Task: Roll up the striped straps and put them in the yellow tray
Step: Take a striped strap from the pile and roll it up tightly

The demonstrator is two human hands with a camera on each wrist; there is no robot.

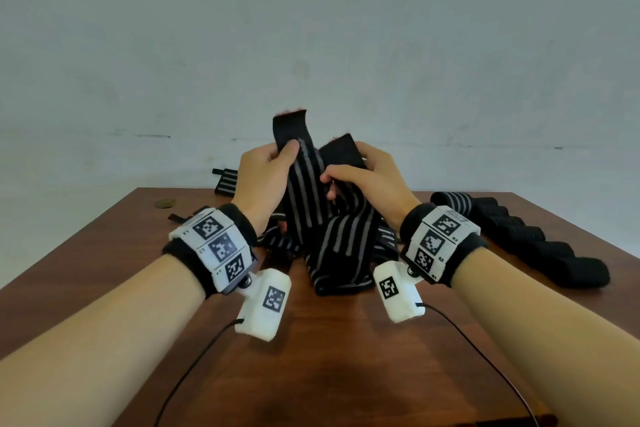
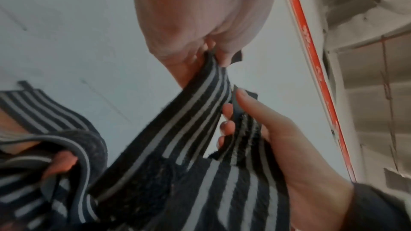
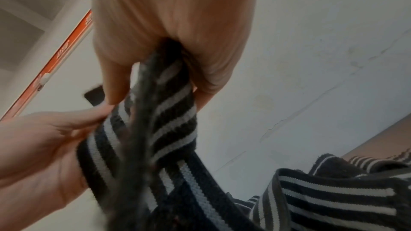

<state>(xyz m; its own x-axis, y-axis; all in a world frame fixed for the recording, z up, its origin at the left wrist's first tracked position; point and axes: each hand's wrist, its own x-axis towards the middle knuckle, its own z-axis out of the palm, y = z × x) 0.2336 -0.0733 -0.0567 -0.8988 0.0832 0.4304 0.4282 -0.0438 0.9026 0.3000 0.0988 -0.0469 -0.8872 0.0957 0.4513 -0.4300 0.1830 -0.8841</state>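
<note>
Two bare hands are raised above a brown wooden desk (image 1: 346, 357), both holding black elastic straps with grey stripes. The left hand (image 1: 263, 177) pinches one long black-and-grey striped strap (image 1: 304, 191) near its upper end, thumb pressed on the front and fingers curled behind; the short end of the strap sticks up above the thumb. From that grip the strap hangs down to a loose pile of tangled striped straps (image 1: 332, 253) on the desk, directly below the hands. The right hand (image 1: 370, 180), just right of the left, has its fingers curled round a second striped band (image 1: 343, 149), thumb pointing toward the left hand. Whether this is a separate strap or the other end of the first cannot be told. Right of the pile, a row of rolled black straps (image 1: 519, 236) lies on the desk. Behind the left hand, one flat striped strap (image 1: 227, 182) rests at the far desk edge.
</note>
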